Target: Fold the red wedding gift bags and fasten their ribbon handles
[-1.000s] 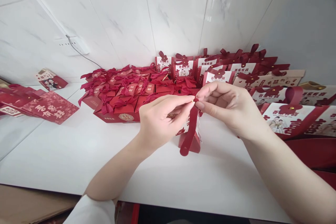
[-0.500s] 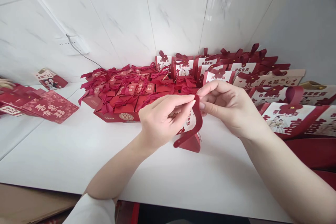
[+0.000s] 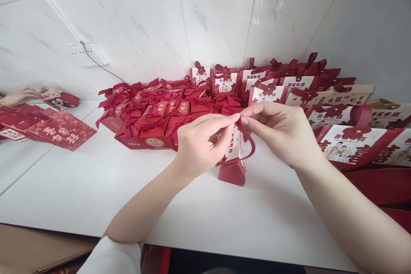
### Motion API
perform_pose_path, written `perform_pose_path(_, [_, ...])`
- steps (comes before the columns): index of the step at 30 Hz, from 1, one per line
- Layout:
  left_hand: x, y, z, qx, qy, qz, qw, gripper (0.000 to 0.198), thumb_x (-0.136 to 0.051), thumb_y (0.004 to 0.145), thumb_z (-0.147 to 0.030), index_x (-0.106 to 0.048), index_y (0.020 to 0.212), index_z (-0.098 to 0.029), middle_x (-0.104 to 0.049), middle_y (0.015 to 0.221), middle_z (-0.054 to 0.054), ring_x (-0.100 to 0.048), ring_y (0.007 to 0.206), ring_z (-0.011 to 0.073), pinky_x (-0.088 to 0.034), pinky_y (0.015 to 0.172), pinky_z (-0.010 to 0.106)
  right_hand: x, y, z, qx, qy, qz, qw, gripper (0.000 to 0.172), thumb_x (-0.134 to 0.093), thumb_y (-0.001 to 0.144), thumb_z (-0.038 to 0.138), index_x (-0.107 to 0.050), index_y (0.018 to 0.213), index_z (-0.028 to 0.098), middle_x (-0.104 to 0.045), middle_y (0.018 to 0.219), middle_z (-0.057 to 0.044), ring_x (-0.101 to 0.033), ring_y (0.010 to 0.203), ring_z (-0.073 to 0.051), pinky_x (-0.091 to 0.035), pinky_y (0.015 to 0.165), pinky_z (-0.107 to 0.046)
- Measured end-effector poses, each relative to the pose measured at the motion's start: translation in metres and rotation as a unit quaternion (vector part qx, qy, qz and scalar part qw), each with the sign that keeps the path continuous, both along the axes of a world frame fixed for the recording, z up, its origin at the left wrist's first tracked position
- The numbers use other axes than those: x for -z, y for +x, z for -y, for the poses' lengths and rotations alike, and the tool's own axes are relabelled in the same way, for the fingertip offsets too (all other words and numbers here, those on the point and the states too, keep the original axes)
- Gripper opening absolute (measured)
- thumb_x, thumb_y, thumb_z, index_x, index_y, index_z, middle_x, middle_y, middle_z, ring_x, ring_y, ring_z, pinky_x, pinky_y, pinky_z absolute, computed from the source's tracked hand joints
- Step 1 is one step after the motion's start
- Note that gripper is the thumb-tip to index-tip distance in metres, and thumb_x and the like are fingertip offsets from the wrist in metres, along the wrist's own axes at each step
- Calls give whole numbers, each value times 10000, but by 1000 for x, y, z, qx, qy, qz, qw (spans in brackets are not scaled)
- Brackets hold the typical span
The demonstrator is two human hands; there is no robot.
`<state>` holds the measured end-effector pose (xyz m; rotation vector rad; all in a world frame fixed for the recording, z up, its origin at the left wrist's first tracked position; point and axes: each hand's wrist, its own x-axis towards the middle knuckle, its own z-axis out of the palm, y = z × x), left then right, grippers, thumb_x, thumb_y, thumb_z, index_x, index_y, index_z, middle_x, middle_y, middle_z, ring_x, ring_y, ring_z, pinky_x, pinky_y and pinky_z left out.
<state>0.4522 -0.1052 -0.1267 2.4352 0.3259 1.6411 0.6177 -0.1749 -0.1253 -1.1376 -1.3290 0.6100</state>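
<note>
My left hand (image 3: 204, 143) and my right hand (image 3: 279, 130) meet above the table, fingertips pinched close together. Between them is a thin red strap (image 3: 252, 145), whose loop hangs down on the right side. Just beneath stands a small red-and-white gift box (image 3: 233, 174), printed with red characters and partly hidden behind my left hand. Both hands are closed on the strap near the top of this box. My fingers cover the exact spot where the strap is pinched.
Red boxes with ribbon bows (image 3: 146, 126) crowd the white table (image 3: 128, 197) by the tiled wall. Several strap-handled gift boxes (image 3: 353, 145) stand at right. At far left, another person's hand (image 3: 24, 94) touches a small box (image 3: 61, 99) behind a red bag (image 3: 64, 130).
The strap's free end, which hung down loose, has been brought up to my fingertips, so the strap now forms a loop. Another person's hand has reached the small box at left.
</note>
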Motion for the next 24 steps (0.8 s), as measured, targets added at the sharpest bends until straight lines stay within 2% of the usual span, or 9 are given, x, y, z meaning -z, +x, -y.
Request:
perform_pose_path(5, [0,1,0,7,-18,5,1000,187,-647,847,-101,-757,959,-202,-746,777,7,-651,649,78,-560,560,170,2,0,-2,-44,-17,13,999,184,-680,865,413,-691,904,234,-681,868,-32,-617,766,-170,-534,670,-297])
perform_pose_path(9, [0,1,0,12,-40,-1,999,183,-637,861,-119,-757,967,-206,-735,758,7,-635,633,79,-550,549,176,5,-2,-4,-77,-26,0,997,192,-606,916,426,-619,934,235,-606,851,-25,-543,723,-156,-485,659,-291])
perform_pose_path(12, [0,-1,-2,21,-45,-32,998,226,-619,864,-103,-744,1027,-199,-724,798,14,-635,657,77,-550,560,167,4,-2,-5,-109,-78,-48,990,222,-585,926,439,-576,877,223,-553,777,-4,-495,666,-133,-434,601,-260])
perform_pose_path(15, [1,-2,-7,22,-12,-61,998,255,-634,856,-102,-730,1072,-197,-710,904,36,-654,751,84,-556,604,165,2,1,-6,-176,-169,-152,958,266,-625,889,437,-546,782,207,-448,613,39,-386,523,-95,-312,464,-228])
perform_pose_path(19, [1,-3,-16,44,68,-47,996,226,-702,822,-125,-732,1039,-184,-711,863,32,-656,742,84,-568,657,178,0,6,-5,-242,-248,-238,907,246,-636,851,401,-553,728,204,-345,502,65,-250,425,-79,-115,363,-230])
perform_pose_path(22, [1,-3,-18,73,70,-35,994,205,-744,786,-138,-739,989,-164,-732,833,37,-672,706,90,-577,655,176,2,7,-6,-253,-261,-252,897,244,-641,825,365,-542,670,204,-339,448,72,-230,384,-68,-93,337,-221])
perform_pose_path(24, [0,-3,-15,65,44,-35,996,143,-739,789,-142,-752,930,-165,-743,806,34,-678,676,92,-568,616,168,4,7,-7,-248,-252,-247,902,320,-675,789,341,-485,578,194,-364,438,72,-239,358,-42,-120,337,-207])
